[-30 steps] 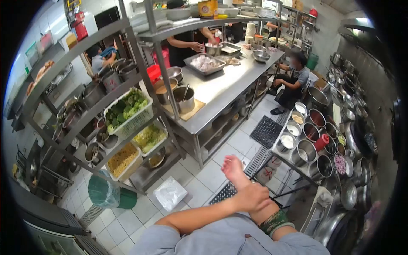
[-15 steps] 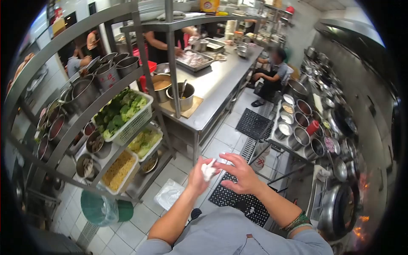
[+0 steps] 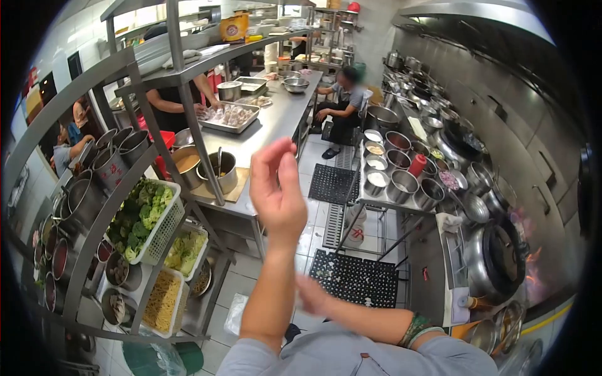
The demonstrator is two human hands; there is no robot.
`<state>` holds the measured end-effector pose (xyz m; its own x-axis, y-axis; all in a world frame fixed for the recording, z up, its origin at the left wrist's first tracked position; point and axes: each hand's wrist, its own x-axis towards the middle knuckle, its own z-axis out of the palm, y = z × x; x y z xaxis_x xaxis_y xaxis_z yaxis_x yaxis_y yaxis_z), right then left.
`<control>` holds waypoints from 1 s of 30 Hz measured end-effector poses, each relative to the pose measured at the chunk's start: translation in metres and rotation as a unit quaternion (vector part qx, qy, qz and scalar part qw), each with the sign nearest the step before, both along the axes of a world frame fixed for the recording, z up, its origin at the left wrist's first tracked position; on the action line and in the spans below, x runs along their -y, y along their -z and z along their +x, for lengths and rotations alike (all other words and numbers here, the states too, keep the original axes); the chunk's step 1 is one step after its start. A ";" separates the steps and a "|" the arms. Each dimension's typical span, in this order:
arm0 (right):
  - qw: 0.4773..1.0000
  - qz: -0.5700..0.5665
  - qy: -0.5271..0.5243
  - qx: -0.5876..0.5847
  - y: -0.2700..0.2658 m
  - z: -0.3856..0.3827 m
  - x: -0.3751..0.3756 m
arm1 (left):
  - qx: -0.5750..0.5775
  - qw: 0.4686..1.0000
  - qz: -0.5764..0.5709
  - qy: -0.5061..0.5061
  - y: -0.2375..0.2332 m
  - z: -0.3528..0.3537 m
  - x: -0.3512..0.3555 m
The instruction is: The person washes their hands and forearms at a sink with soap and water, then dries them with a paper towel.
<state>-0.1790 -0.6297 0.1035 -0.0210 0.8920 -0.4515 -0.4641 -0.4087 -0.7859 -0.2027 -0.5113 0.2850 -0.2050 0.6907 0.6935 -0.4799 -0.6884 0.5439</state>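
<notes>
steel surface (image 3: 276, 122) behind a raised, empty left hand (image 3: 279, 188)

the long brushed-metal surface runs away up the middle of the view, and on its near end a round steel pot (image 3: 222, 172) stands on a flat wooden board (image 3: 241, 180). left of it, a tubular metal rack (image 3: 94, 207) carries a white slotted basket (image 3: 164, 227) of leafy greens. a black perforated floor mat (image 3: 354, 279) lies on the pale tiles just beside the right hand (image 3: 311, 294), which has dropped low since half a second ago and is blurred, so i cannot tell whether its grip is open or closed. the left hand has risen from chest height to sit in front of the surface's near edge, grip open, fingers loosely curled. the white crumpled piece it pinched before is out of sight. a yellow box (image 3: 234, 28) on the top shelf bears print too small to read.
</notes>
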 end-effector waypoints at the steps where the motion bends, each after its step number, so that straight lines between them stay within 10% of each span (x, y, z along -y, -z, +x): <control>1: 0.981 0.077 0.021 -0.174 0.023 -0.024 0.006 | -0.019 0.999 0.022 -0.023 -0.003 0.015 -0.008; 8: 0.864 0.209 -0.031 -0.456 -0.053 0.066 -0.015 | -0.081 0.952 -0.081 0.285 0.049 0.056 0.056; 15: 0.889 0.070 0.229 -0.391 -0.044 0.070 -0.015 | -0.034 0.839 -0.226 0.495 0.110 0.022 0.084; 18: 0.889 0.193 0.201 -0.364 -0.034 0.093 -0.012 | -0.041 0.837 -0.265 0.478 0.177 -0.030 0.049; 21: 0.928 0.313 0.166 -0.114 -0.030 0.089 -0.011 | 0.012 0.879 -0.387 0.278 0.162 -0.018 0.055; 24: 0.906 0.364 0.116 0.180 -0.028 0.053 -0.026 | 0.045 0.818 -0.390 0.420 0.166 -0.003 0.056; 28: 0.697 0.330 0.191 0.607 -0.023 0.031 -0.038 | 0.115 0.831 -0.262 0.477 0.129 0.009 0.083; 30: 0.695 0.335 0.158 0.616 -0.032 0.035 -0.047 | 0.113 0.828 -0.345 0.428 0.150 -0.018 0.080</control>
